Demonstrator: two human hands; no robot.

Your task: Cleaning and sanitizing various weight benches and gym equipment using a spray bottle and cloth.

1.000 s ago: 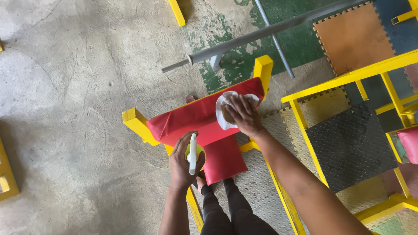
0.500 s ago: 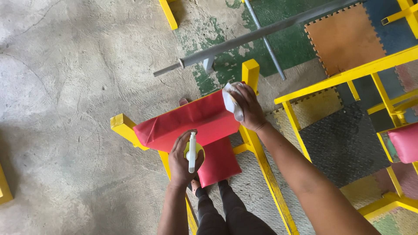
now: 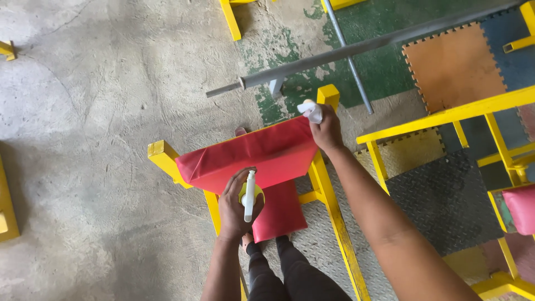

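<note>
My right hand (image 3: 326, 129) clamped a crumpled white cloth (image 3: 312, 111) at the red vinyl pad's (image 3: 256, 156) corner; my left hand (image 3: 238, 209) gripped a white-nozzled yellow spray bottle (image 3: 249, 195).

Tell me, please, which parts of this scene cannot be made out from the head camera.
- White cloth: mostly bunched inside the right hand.
- Spray bottle: its body is hidden by the left hand and the white nozzle on top.
- Grey bar: its far end is cut off by the picture's edge.
- Red pad: its underside faces away.
</note>
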